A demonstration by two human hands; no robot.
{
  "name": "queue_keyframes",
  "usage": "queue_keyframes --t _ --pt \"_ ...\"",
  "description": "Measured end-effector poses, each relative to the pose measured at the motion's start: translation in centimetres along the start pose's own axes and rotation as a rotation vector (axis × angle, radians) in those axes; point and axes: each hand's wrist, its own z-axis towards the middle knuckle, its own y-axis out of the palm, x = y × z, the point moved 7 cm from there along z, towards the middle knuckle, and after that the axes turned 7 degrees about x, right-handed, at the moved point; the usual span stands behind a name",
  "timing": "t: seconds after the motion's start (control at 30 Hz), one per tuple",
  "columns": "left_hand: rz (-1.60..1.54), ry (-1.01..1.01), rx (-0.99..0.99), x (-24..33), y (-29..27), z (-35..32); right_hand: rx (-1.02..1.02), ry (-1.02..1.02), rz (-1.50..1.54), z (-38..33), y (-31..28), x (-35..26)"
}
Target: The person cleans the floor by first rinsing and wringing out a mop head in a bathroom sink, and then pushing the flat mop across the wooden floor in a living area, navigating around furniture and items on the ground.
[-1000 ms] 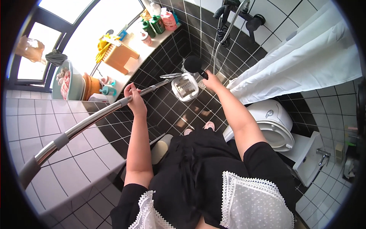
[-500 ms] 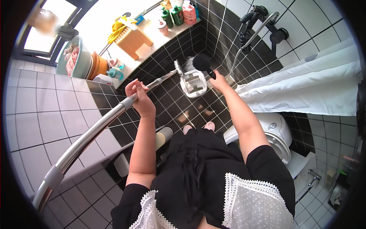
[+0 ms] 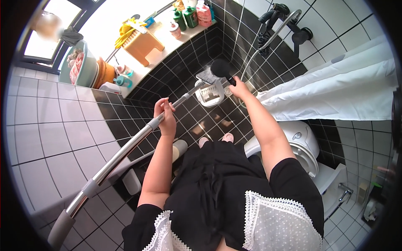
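My left hand (image 3: 164,119) is closed around the silver telescopic pole (image 3: 140,138) of a mop, which slants from the lower left up to the middle. At its far end, a grey, flat mop head (image 3: 206,75) lies against the back of a white plastic wringer bucket (image 3: 211,104) on the dark tiled floor. In my right hand (image 3: 239,88) is a black handheld shower head (image 3: 220,68), held by its handle just above the mop head and bucket. It covers part of the mop head.
A ledge (image 3: 178,40) at the back holds bottles, an orange stool (image 3: 143,47) with yellow gloves, and a pale basin (image 3: 78,66) of cloths. To the right are a white shower curtain (image 3: 331,94), a toilet (image 3: 299,136) and a shower hose (image 3: 268,42). My feet stand in pink slippers (image 3: 228,137).
The mop pole has swung to the right and its angle has steepened; my left hand moved with it. The mop head has shifted right, under the shower head. My right hand stays nearly in place.
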Motion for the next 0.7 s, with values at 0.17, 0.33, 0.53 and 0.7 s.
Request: queue_keyframes --t 0.17,0.33,0.53,0.7 --pt "0.038 0.011 -0.159 -0.1 1.6 0.7 0.001 0.012 0.000 0.9 0.3 -0.6" --pt "0.043 -0.032 -0.241 -2.0 3.2 -0.9 0.004 -0.057 0.011 0.9 1.2 -1.9" --pt "0.005 -0.101 -0.222 -3.5 2.5 -2.7 -0.020 -0.031 -0.017 0.3 1.7 -1.7" --pt "-0.118 -0.261 0.195 -4.6 -0.3 -1.5 -0.029 0.021 -0.039 -0.6 0.6 -0.5"
